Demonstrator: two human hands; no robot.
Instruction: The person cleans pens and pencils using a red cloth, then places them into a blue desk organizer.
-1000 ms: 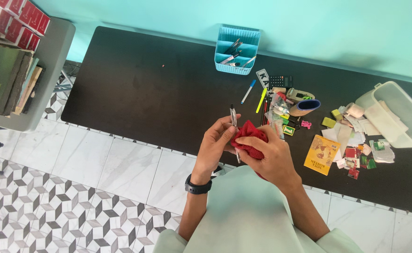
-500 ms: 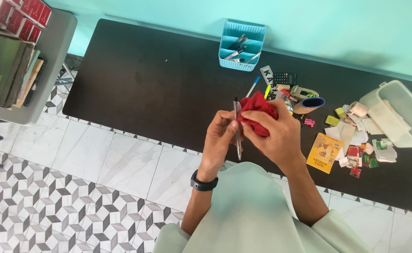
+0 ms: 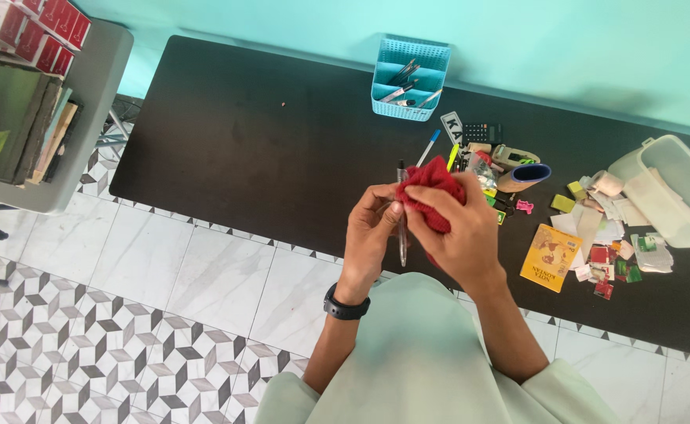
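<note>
Left hand [image 3: 370, 228] pinches slim clear plastic pen [image 3: 401, 224] mid-barrel, upright, above near edge of black desk [image 3: 227, 149]. Right hand [image 3: 463, 232] bunches soft red knit cloth [image 3: 430, 192] vs it. Pen prob. light, stiff, slick; grip barrel.

cloth [image 3: 433, 192] red | basket [image 3: 410, 80] light blue | pen [image 3: 401, 228] seemingly clear

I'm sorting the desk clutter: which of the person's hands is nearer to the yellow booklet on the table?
The right hand, holding the red cloth, is nearer: the yellow booklet lies just to its right. The left hand, gripping the pen, is farther left.
</note>
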